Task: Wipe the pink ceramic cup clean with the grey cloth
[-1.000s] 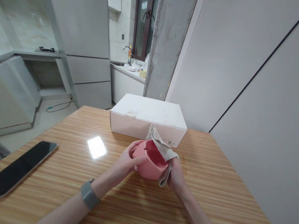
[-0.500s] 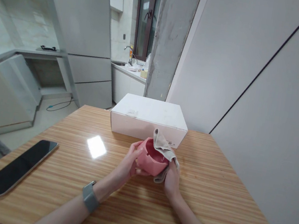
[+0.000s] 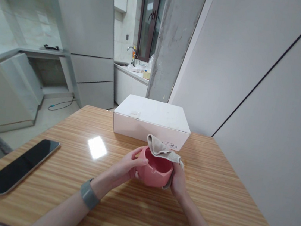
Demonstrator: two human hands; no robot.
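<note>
A pink faceted ashtray with notches in its rim is held above the table, its hollow facing up and towards me. My left hand grips its left side, thumb over the rim and fingers around the outside. On the other side my right hand is closed on a grey-beige cloth. This cloth drapes over the far and right rim, and a corner of it hangs below on the right. The fingers of my right hand are largely hidden by cloth and ashtray.
Just beyond my hands a white cardboard box lies on the wood-grain table. A black-screened phone rests at the left. Behind are a fridge, a sink counter and a concrete pillar; a white wall runs along the right.
The ashtray has turned and come slightly lower, so its opening shows more towards me. The cloth has shifted left along the far rim, and my left thumb now lies over the edge.
</note>
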